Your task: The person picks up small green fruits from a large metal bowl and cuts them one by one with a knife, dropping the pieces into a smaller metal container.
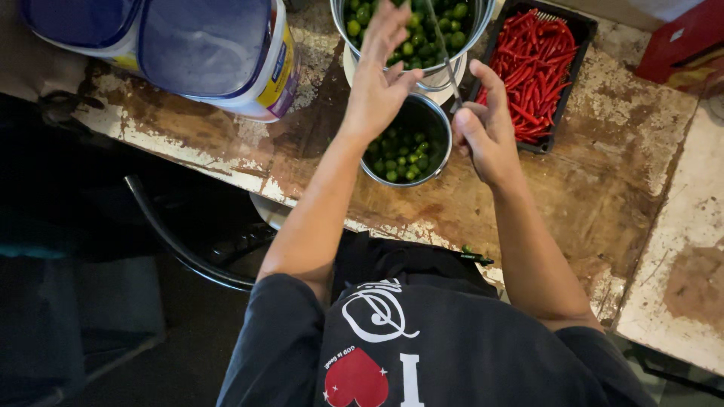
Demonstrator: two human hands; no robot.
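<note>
My left hand (381,75) is stretched out with fingers apart over the edge of a large metal pot (440,76) full of small round green fruits (446,21); I see nothing in it. My right hand (486,128) is closed on a thin metal knife (446,68) whose blade points up toward the pot. Just below both hands stands a smaller metal bowl (394,181), partly filled with the same green fruits (401,154). My left wrist covers part of this bowl's rim.
A black tray (582,32) of red chilies (535,68) lies right of the pot. Clear plastic tubs with blue lids (215,53) lie at the top left. The wooden table (596,181) is worn. A red box (688,44) is top right and a dark chair frame (173,241) lower left.
</note>
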